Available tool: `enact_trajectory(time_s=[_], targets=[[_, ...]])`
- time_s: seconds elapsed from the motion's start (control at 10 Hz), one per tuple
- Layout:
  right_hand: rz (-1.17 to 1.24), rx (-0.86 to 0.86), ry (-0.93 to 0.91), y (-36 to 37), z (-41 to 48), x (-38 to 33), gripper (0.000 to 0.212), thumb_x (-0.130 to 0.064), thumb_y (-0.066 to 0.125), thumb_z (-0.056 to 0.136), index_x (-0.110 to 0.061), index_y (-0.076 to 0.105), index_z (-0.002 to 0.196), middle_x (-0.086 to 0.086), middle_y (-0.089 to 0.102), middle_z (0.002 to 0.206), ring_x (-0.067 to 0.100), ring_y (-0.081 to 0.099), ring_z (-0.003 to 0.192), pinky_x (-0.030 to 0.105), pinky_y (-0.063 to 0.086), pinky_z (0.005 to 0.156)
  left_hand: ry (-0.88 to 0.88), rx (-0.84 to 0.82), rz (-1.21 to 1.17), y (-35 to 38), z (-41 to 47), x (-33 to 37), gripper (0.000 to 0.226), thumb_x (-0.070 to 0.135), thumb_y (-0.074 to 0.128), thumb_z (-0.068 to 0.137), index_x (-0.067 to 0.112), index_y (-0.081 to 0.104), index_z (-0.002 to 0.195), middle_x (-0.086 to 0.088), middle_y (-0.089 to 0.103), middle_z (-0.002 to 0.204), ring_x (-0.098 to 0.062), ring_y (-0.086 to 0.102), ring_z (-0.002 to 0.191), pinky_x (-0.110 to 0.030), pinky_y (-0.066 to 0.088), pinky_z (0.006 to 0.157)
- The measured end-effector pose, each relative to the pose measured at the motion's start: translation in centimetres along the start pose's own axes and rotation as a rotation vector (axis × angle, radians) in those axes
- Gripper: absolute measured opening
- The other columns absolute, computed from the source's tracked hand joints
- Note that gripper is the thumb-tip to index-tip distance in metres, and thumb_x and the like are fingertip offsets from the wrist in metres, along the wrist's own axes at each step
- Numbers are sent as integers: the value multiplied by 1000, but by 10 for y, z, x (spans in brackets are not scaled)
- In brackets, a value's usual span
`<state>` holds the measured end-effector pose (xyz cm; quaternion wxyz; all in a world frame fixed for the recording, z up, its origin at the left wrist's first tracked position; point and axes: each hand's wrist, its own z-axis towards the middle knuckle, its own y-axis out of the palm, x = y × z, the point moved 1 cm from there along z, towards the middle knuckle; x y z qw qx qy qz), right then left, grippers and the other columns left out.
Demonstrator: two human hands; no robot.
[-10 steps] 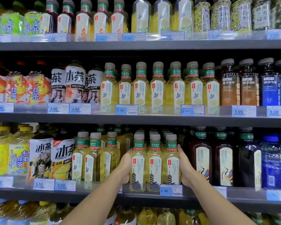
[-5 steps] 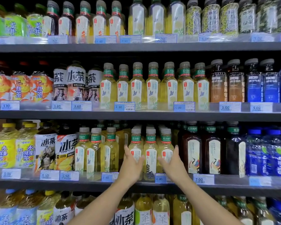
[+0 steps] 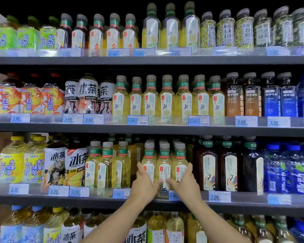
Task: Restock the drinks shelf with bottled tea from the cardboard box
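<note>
Bottled tea (image 3: pixel 164 165), three pale-yellow bottles abreast, is stood upright at the front of the third shelf (image 3: pixel 244 207), long axes vertical, with more of the same ranked behind. Left hand (image 3: pixel 144 185) is spread flat over the left bottle, right hand (image 3: pixel 187 184) over the right one. Fingers are straight, nothing is gripped, and the thumbs nearly meet before the middle bottle. Contact or a small gap cannot be told. Bottles lie straight ahead of both hands, neither clearly nearer. Squaring or pushing back the row is judged the step. Dark tea bottles (image 3: pixel 208 169) are just beside, on the right. Cardboard box is not seen.
</note>
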<state>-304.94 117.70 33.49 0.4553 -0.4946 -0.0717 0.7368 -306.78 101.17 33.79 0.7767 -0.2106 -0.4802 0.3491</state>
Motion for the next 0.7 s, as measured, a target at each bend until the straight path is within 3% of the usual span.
enact_trajectory(time_s=[0.2, 0.3, 0.5, 0.6, 0.7], targets=[[8, -49, 25, -4, -3, -3, 117, -52, 71, 84, -17, -16, 154, 11, 37, 154, 26, 52, 130, 40, 50, 97, 1, -17, 65, -8, -4, 1, 117, 61, 60, 89, 16, -26, 155, -8, 23, 166, -21, 62, 122, -35, 57, 91], [-22, -67, -5, -10, -10, -4, 110, -51, 67, 87, -14, -12, 155, 11, 35, 155, 26, 52, 130, 39, 50, 97, 19, -17, 79, -12, -13, 1, 109, 58, 58, 93, 14, -18, 157, -7, 27, 165, -23, 56, 129, -37, 55, 94], [-50, -96, -72, -21, -33, 1, 81, -48, 65, 88, -19, 21, 149, 8, 46, 145, 25, 55, 124, 44, 54, 94, 113, -9, 116, -16, -34, -2, 92, 56, 53, 95, 20, -1, 160, -9, 32, 159, -28, 54, 129, -43, 54, 96], [-140, -112, -167, -24, -58, 2, 73, -49, 58, 93, -19, 25, 152, 6, 39, 151, 24, 46, 134, 43, 49, 101, 179, 14, 145, -19, -55, -3, 81, 53, 52, 96, 23, 10, 159, -8, 33, 159, -27, 56, 126, -45, 54, 95], [-219, -142, -217, -27, -81, 2, 71, -46, 54, 97, -16, 24, 154, 9, 34, 155, 29, 40, 139, 43, 46, 104, 251, 20, 195, -17, -78, -4, 66, 47, 51, 99, 12, 31, 150, -8, 45, 148, -28, 54, 126, -43, 53, 93]])
